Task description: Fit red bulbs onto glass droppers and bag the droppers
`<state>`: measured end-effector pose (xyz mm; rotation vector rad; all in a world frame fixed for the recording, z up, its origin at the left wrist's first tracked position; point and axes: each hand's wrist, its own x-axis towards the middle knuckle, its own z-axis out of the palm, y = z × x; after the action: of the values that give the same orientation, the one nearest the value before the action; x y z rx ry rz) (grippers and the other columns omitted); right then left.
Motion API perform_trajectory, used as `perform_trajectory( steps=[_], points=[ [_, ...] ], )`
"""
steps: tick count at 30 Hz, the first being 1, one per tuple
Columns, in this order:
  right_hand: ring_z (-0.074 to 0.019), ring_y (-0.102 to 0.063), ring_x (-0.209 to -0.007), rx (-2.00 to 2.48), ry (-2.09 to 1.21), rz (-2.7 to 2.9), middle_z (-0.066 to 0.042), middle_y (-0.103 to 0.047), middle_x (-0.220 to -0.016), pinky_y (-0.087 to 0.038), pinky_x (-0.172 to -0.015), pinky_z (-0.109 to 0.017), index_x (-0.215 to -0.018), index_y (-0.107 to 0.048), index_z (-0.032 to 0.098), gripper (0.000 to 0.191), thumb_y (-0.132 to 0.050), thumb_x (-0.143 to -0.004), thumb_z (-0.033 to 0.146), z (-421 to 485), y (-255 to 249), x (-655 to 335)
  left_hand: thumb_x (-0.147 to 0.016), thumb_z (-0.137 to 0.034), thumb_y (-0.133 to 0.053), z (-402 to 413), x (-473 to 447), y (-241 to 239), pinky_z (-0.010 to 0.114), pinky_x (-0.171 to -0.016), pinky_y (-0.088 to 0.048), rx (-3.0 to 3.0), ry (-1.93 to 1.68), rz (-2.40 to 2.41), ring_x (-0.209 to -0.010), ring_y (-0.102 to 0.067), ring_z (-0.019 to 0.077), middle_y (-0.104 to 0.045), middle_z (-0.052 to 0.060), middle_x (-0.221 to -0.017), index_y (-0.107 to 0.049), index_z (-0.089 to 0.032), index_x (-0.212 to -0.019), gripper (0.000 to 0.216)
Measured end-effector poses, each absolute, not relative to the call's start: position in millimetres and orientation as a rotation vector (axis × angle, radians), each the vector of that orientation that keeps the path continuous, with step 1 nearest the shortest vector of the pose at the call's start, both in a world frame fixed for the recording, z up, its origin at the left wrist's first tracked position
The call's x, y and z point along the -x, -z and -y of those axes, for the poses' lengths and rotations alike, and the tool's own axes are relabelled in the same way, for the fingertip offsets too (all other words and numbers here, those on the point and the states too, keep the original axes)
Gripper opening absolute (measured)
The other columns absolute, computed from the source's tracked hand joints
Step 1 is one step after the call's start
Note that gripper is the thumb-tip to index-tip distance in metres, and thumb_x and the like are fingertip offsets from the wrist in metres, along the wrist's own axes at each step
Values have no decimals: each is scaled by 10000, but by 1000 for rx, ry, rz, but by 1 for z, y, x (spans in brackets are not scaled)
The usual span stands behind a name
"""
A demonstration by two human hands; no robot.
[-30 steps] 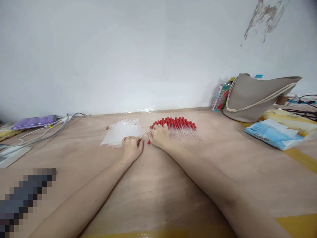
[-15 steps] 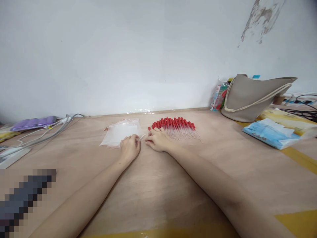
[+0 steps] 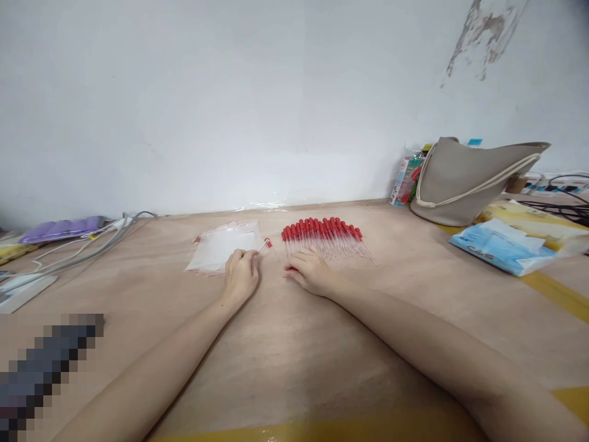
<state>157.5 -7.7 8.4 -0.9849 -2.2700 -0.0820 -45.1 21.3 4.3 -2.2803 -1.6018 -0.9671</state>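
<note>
My left hand (image 3: pixel 242 270) rests at the right edge of a stack of clear plastic bags (image 3: pixel 225 248). Its thumb and fingers are closed on the thin pale stem of a dropper (image 3: pixel 268 243), whose red bulb points away to the right. Part of the stem is hidden by the fingers. Just in front of a fanned row of red-bulbed droppers (image 3: pixel 317 230), my right hand (image 3: pixel 310 271) hovers low over the table or touches it. Its fingers are loosely bent, thumb apart, with nothing visible between them. Their thin clear stems point toward me, some partly behind this hand.
A grey bag (image 3: pixel 469 178) leans by the wall, with a bottle (image 3: pixel 405 178) beside it. A blue tissue pack (image 3: pixel 504 245) lies at the right. Cables (image 3: pixel 110 236) and a purple packet (image 3: pixel 64 229) are on the left. A pixelated dark object (image 3: pixel 46 374) is at the near left.
My right hand has drawn back toward me and to the right, away from my left hand. A red bulb now shows beside my left fingers; the left hand has barely moved.
</note>
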Motion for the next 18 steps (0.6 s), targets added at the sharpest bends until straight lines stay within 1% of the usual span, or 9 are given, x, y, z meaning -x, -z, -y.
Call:
perform_trajectory(
  steps=[3,5,8,11,18],
  points=[
    [-146,-549,-810,927,-128,2207,-49,-631,-863,-394,-734,-267,-879,-601,162,152,-551,-811,288,26,-4,-185,-851,-203,-354,-12,39,-7,317,-732,-455,2449,1039,1470,-807,-531,191,-512,85,-855,-578,-143,-962,257],
    [-141,-565,-798,972,-203,2165,-44,-630,-855,-431,-714,-259,-894,-611,174,150,-545,-811,281,36,-1,-202,-861,-208,-355,-4,33,-8,319,-749,-447,2559,1030,1339,-823,-524,185,-524,84,-885,-569,-148,-960,243],
    [-141,-573,-797,1022,-195,2099,-53,-618,-879,-459,-704,-269,-938,-624,190,173,-507,-831,258,42,1,-217,-871,-215,-370,7,23,-9,337,-768,-428,2686,960,1148,-837,-524,188,-574,70,-888,-570,-170,-942,217],
    [-147,-565,-775,1007,-126,2070,-63,-598,-855,-467,-696,-287,-940,-644,193,191,-502,-830,258,41,1,-218,-872,-208,-384,14,17,-11,334,-755,-421,2742,920,1030,-818,-535,185,-608,60,-856,-575,-176,-950,208],
    [-144,-554,-781,977,-161,2084,-57,-589,-862,-463,-716,-286,-968,-631,196,194,-505,-830,246,39,0,-209,-874,-179,-384,15,16,-9,338,-762,-410,2788,877,942,-844,-565,180,-640,55,-909,-564,-187,-1022,234]
  ],
)
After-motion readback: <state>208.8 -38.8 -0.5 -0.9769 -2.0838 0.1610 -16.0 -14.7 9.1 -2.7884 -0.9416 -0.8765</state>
